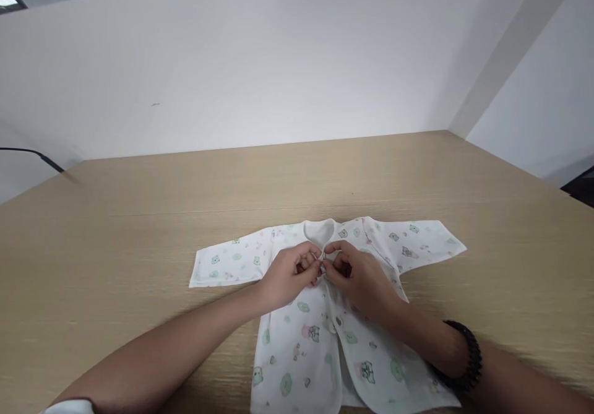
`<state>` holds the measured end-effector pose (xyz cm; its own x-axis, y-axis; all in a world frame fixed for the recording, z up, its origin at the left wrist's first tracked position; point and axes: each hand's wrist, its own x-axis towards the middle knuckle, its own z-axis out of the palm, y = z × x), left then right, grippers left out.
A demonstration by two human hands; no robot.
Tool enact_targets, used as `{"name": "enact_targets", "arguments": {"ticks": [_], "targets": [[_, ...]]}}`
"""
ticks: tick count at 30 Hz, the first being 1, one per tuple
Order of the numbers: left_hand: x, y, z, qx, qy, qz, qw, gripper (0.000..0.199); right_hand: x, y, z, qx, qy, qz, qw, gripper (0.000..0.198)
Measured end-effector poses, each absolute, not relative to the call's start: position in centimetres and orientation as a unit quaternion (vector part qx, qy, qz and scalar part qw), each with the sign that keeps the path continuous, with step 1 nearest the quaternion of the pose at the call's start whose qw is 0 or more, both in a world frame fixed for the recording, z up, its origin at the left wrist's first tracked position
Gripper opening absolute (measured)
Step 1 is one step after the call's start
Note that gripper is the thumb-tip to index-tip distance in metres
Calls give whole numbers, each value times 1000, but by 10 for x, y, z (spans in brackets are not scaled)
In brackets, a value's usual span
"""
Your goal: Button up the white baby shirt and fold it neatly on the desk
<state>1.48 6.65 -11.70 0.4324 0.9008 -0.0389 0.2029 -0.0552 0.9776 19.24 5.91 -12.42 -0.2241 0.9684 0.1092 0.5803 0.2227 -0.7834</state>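
So there's a white printed shirt (pixel 288 346) laid out front side up on a wood-look table (pixel 139 203), in the near middle, with its sleeves spread out to both sides and its hem toward the person. Both hands are right at the front opening, just below the neckline (pixel 319 233): the left hand (pixel 290 271) pinches the fabric from one side, the right hand (pixel 359 275) pinches from the other, and their fingertips pretty much meet. Can't honestly tell if there's a button between them, since the fingers cover that spot. Lower down, a pale button (pixel 332 327) shows on the front edge, and the two panels part toward the hem. The right wrist has a black coiled band (pixel 473 358) on it. A white wall (pixel 278 61) stands behind the table.
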Motion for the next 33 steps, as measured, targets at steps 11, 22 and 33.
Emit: {"name": "enact_targets", "arguments": {"ticks": [11, 22, 33], "targets": [[12, 66, -119, 693, 418, 307, 501, 5, 193, 59, -118, -543, -706, 343, 300, 4], [13, 61, -119, 710, 427, 320, 459, 14, 194, 60, -121, -548, -702, 345, 296, 13], [13, 59, -125, 877, 413, 231, 83, 24, 199, 66, -132, -476, -798, 172, 325, 26]]}}
